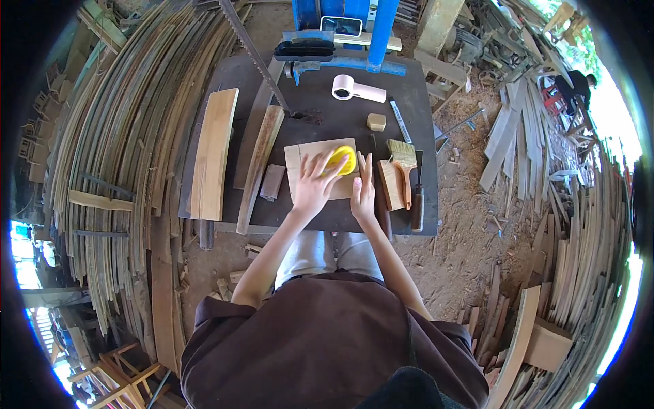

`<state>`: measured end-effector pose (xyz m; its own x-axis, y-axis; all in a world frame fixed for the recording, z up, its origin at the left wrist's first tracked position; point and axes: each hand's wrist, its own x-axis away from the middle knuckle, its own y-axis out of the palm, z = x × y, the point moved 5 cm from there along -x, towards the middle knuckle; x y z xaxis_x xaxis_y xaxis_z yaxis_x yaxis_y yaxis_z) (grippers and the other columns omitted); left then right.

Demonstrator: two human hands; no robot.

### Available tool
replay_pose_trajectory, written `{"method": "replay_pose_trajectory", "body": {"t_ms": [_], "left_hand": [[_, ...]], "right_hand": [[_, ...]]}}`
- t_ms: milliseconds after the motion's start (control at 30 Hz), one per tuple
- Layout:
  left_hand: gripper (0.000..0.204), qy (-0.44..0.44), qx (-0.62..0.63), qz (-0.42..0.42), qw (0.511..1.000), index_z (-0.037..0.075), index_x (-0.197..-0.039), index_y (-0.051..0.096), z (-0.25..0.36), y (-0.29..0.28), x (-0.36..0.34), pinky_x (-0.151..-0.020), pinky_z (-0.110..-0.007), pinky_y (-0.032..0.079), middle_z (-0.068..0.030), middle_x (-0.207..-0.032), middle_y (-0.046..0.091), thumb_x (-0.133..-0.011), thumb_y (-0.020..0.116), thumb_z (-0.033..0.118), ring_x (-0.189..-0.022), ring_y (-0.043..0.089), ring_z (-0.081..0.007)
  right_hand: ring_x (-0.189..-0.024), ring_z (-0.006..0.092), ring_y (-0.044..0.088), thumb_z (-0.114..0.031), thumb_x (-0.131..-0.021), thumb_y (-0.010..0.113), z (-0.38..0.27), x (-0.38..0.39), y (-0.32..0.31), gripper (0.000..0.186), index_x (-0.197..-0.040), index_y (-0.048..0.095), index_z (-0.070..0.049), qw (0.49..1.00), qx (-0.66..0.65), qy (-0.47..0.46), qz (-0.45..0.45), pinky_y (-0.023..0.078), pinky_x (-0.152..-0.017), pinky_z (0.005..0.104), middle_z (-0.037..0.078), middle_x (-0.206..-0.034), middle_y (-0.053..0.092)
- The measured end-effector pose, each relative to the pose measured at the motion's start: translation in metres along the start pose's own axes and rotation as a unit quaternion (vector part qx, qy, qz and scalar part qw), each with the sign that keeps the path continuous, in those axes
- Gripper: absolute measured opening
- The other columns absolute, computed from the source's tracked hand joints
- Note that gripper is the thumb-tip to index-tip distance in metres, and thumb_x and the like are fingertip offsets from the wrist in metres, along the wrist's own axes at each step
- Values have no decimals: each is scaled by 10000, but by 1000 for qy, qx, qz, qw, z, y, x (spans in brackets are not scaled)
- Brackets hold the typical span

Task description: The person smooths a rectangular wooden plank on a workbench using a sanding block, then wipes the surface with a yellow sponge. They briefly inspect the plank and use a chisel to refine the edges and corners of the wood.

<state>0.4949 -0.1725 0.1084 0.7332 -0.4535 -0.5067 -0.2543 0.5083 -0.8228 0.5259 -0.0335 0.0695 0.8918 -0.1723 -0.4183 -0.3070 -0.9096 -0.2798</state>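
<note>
A pale square wooden board (294, 158) lies on the dark metal table in front of me. My left hand (315, 185) is over the board, its fingers around a round, bright yellow object (344, 159) whose kind I cannot make out. At the board's right edge, my right hand (364, 193) has its fingers stretched out forward and holds nothing that shows. Just right of it are a wooden block (391, 185) and a wide paintbrush (403, 157) with pale bristles. A chisel-like tool (417, 208) with a wooden handle lies beyond them.
An upright saw blade (253, 58) passes into the table (320, 215) at its far left, below a blue machine frame (383, 34). Curved planks (216, 157), a small block (272, 182), a white handheld fan (361, 90) and a marker (400, 121) lie around. Wood stacks (129, 136) flank both sides.
</note>
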Motion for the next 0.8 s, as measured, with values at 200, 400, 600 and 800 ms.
{"method": "replay_pose_trajectory", "body": {"t_ms": [200, 400, 600, 800], "left_hand": [[528, -19, -17, -14, 1000, 319, -1411, 526, -26, -28, 58, -1085, -515, 349, -52, -1434, 477, -901, 643, 247, -1223, 518, -265], [572, 4, 3, -4, 1000, 317, -1403, 529, 9, -3, 27, -1072, -495, 365, -38, -1453, 454, -865, 653, 171, -1203, 521, -256], [580, 21, 9, -6, 1000, 307, -1391, 541, 31, 11, 8, -1074, -487, 360, -43, -1460, 446, -843, 645, 147, -1236, 504, -248], [557, -36, -24, 18, 999, 304, -1406, 534, -28, -25, 52, -1054, -496, 378, -43, -1453, 469, -876, 673, 204, -1173, 541, -262]], "right_hand": [[-1405, 406, 352, -284, -1048, 302, 0, 0, -3, 628, -1556, 49, -15, 1000, 19, -11, 13, 290, -1146, 437, 235, -1536, 335], [-1412, 405, 341, -312, -1043, 284, 2, -1, -2, 643, -1559, 33, -21, 1000, 22, -14, 16, 290, -1146, 441, 240, -1533, 340], [-1373, 407, 395, -378, -1039, 281, 11, 4, -3, 682, -1555, 30, -9, 994, -82, 66, -11, 332, -1121, 432, 238, -1530, 343], [-1408, 400, 350, -290, -1033, 307, 4, 1, -4, 657, -1557, 25, -13, 998, -55, -14, 14, 251, -1161, 446, 257, -1531, 331]]}}
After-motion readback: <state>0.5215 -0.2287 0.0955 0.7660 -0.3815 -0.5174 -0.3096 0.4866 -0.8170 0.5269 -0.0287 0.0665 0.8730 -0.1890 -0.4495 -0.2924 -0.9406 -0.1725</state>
